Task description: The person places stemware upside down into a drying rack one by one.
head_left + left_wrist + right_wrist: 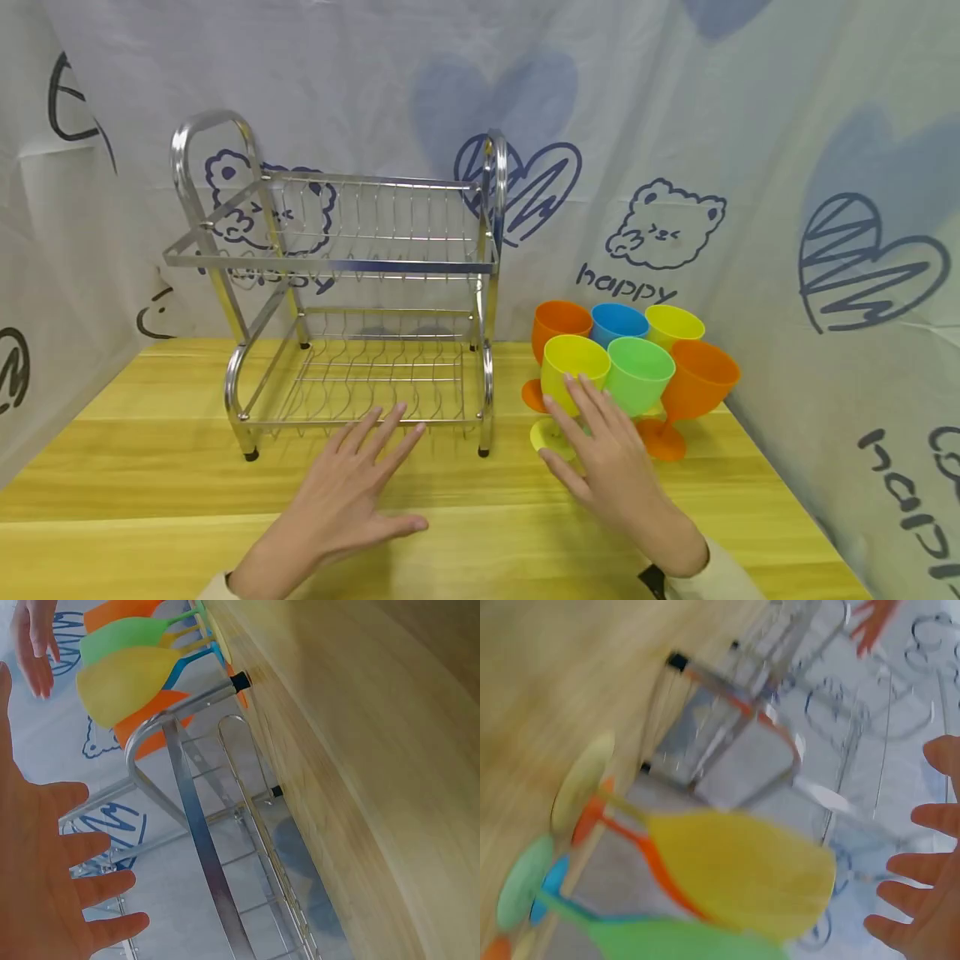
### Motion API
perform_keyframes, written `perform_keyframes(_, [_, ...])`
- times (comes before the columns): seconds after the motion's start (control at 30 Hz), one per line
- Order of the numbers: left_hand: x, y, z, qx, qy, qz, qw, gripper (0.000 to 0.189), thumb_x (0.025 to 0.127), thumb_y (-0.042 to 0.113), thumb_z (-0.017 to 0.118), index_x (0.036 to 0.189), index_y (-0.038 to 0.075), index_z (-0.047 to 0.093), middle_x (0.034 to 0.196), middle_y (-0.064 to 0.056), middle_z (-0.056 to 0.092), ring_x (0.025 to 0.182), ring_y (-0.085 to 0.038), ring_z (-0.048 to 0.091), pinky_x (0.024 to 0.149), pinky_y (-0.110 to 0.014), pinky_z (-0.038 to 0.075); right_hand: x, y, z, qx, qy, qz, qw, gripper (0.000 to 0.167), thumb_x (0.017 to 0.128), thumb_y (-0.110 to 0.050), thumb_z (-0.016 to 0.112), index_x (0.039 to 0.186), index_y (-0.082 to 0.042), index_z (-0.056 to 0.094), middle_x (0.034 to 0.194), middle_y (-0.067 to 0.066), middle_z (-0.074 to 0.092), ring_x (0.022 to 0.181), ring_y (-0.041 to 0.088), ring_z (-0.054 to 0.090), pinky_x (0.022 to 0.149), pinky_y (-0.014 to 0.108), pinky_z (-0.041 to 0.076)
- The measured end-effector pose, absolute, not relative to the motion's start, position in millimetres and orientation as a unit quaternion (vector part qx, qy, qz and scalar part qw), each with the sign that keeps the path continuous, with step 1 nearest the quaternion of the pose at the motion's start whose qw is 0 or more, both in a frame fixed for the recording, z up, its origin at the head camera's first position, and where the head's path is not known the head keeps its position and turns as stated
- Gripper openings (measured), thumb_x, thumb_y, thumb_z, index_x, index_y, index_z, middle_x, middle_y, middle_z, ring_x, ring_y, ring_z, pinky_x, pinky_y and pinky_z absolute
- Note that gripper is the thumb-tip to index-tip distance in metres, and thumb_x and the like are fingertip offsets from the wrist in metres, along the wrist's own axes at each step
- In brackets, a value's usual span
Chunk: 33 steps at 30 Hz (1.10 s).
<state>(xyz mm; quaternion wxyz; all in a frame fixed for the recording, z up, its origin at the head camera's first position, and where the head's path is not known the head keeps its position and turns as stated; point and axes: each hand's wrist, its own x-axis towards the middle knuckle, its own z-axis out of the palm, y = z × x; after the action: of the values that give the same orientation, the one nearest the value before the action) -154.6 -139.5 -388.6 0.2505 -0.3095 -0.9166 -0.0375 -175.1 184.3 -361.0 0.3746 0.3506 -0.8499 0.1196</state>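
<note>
Several plastic goblets stand grouped at the right of the table. The front row has a yellow goblet [573, 360], a green goblet [640, 375] and an orange goblet [699, 379]; behind them are another orange goblet [561, 323], a blue goblet [618, 323] and a second yellow goblet [675, 325]. My right hand [611, 458], fingers spread, overlaps the front yellow goblet in the head view; in the right wrist view its fingers show apart from the cups. My left hand [348, 492] is spread with nothing in it, in front of the two-tier metal dish rack [330, 265].
The rack stands at the left on black feet, with wire shelves on both tiers. A wooden table [465, 542] carries everything. Behind and at the sides hangs a white curtain [750, 108] with bear and heart drawings.
</note>
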Motion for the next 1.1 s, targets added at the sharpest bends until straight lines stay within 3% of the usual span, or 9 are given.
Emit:
perform_keyframes(0.3, [-156.8, -151.9, -383.6, -0.297, -0.921, -0.052, 0.246, 0.089, 0.085, 0.078, 0.038, 0.145, 0.013, 0.044, 0.151, -0.016, 0.035, 0.130, -0.042, 0.040, 0.097, -0.060, 0.041, -186.9, 237.2, -340.7, 0.272, -0.828, 0.135, 0.472, 0.062, 0.101, -0.050, 0.040, 0.122, 0.005, 0.059, 0.133, 0.029, 0.051, 0.123, 0.049, 0.044, 0.093, 0.068, 0.039])
perform_keyframes(0.6, [-156.5, -171.1, -374.0, -0.260, -0.937, -0.084, 0.218, 0.082, 0.084, 0.064, 0.060, 0.145, 0.011, 0.045, 0.151, -0.016, 0.034, 0.131, -0.042, 0.038, 0.098, -0.062, 0.038, -204.1, 291.8, -345.4, 0.183, -0.822, 0.171, 0.511, 0.076, 0.097, -0.058, 0.043, 0.127, 0.011, 0.050, 0.133, 0.038, 0.043, 0.123, 0.057, 0.037, 0.106, 0.064, 0.028])
perform_keyframes(0.83, [-162.6, -193.5, -367.3, -0.230, -0.932, -0.122, 0.253, 0.075, 0.085, 0.057, 0.063, 0.142, 0.009, 0.048, 0.149, -0.017, 0.037, 0.127, -0.043, 0.041, 0.095, -0.068, 0.037, -209.8, 317.4, -359.1, 0.110, -0.861, 0.203, 0.452, 0.097, 0.089, -0.070, 0.044, 0.139, 0.013, 0.035, 0.141, 0.039, 0.032, 0.128, 0.058, 0.029, 0.108, 0.065, 0.021])
perform_keyframes(1.0, [-164.8, -211.0, -364.6, -0.218, -0.922, -0.148, 0.285, 0.073, 0.086, 0.055, 0.063, 0.138, 0.007, 0.051, 0.146, -0.018, 0.040, 0.123, -0.044, 0.043, 0.093, -0.067, 0.038, -210.2, 323.2, -362.4, 0.057, -0.890, 0.266, 0.365, 0.091, 0.087, -0.035, 0.071, 0.148, 0.009, 0.019, 0.150, 0.035, 0.019, 0.135, 0.053, 0.020, 0.111, 0.064, 0.015])
perform_keyframes(1.1, [-164.7, -218.7, -364.8, -0.214, -0.918, -0.156, 0.294, 0.072, 0.086, 0.055, 0.063, 0.138, 0.006, 0.052, 0.145, -0.019, 0.041, 0.123, -0.045, 0.044, 0.094, -0.064, 0.038, -211.6, 323.7, -363.8, 0.016, -0.899, 0.313, 0.308, 0.099, 0.084, -0.020, 0.075, 0.152, 0.005, 0.006, 0.153, 0.034, 0.012, 0.136, 0.052, 0.017, 0.111, 0.063, 0.014])
